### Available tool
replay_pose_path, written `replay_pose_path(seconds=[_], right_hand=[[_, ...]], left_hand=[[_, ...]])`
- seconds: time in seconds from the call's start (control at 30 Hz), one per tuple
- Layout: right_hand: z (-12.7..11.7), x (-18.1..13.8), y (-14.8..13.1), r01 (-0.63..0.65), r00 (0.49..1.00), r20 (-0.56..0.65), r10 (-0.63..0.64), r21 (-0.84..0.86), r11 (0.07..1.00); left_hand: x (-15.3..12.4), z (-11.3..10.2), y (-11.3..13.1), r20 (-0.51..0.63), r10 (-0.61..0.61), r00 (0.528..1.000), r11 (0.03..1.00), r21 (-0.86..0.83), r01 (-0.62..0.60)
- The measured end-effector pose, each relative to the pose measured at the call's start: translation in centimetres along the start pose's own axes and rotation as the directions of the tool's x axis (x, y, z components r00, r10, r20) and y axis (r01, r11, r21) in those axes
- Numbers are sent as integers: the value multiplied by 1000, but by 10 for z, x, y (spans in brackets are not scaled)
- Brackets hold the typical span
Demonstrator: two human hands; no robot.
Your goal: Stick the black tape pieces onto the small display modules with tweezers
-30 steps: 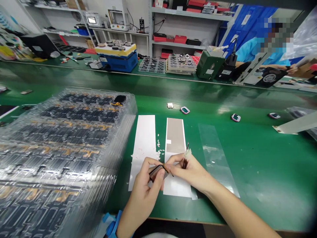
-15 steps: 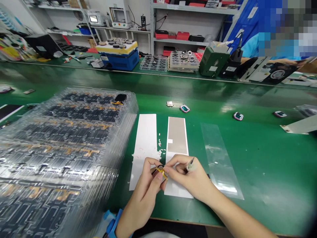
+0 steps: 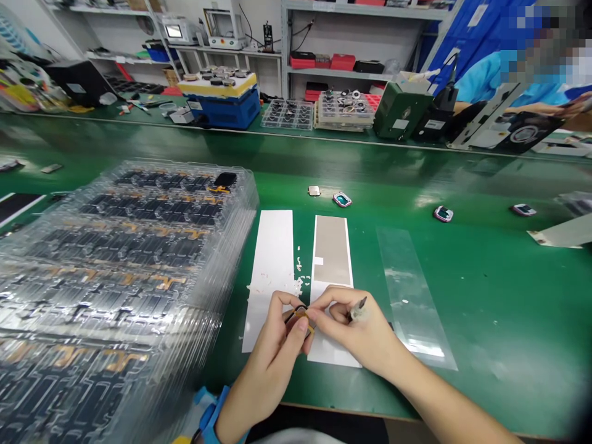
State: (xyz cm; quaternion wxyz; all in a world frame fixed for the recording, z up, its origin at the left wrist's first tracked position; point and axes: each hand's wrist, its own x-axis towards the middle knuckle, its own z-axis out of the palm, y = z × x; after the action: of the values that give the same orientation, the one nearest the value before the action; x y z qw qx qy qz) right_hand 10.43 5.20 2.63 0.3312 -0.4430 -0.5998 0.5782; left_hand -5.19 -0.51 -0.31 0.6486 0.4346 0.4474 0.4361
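1. Thumb and forefinger of the left hand (image 3: 276, 346) are clamped on a small dark part (image 3: 300, 315) with an orange tail, held just over the near end of the grey sheet (image 3: 331, 250).
2. The right hand (image 3: 357, 332) meets it from the other side, with thumb and forefinger closed on the same part at its orange tail.
3. A thin tool (image 3: 359, 306) is tucked in the right hand's other fingers, its tip pointing away over the grey sheet. It may be a pair of tweezers, but it is too small to tell.
4. A blue strap (image 3: 211, 419) sits on the left wrist.
5. Just left of the grey sheet lies a white strip (image 3: 271, 265), with white scraps (image 3: 300, 285) between the two.
6. Right of the grey sheet, a little apart, lies a clear film (image 3: 411, 290).
7. Beyond the far end of the grey sheet, small framed pieces (image 3: 342, 199) lie scattered on the green bench (image 3: 499, 296).
8. Well left of the grey sheet stands a tall stack of clear trays (image 3: 115, 259) holding dark parts.
9. Far beyond the grey sheet, to the right, a person in blue (image 3: 481, 80) sits at the next bench.
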Motion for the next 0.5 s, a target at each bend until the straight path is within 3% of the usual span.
replay_pose_path(seconds=[0.27, 0.5], right_hand=[[-2, 1, 0, -9, 1000, 26, 7, 53, 999], [-3, 3, 4, -40, 999, 36, 40, 1, 999]], left_hand=[[4, 1, -1, 2, 48, 999, 997, 56, -48], [5, 2, -1, -20, 59, 998, 990, 127, -56]])
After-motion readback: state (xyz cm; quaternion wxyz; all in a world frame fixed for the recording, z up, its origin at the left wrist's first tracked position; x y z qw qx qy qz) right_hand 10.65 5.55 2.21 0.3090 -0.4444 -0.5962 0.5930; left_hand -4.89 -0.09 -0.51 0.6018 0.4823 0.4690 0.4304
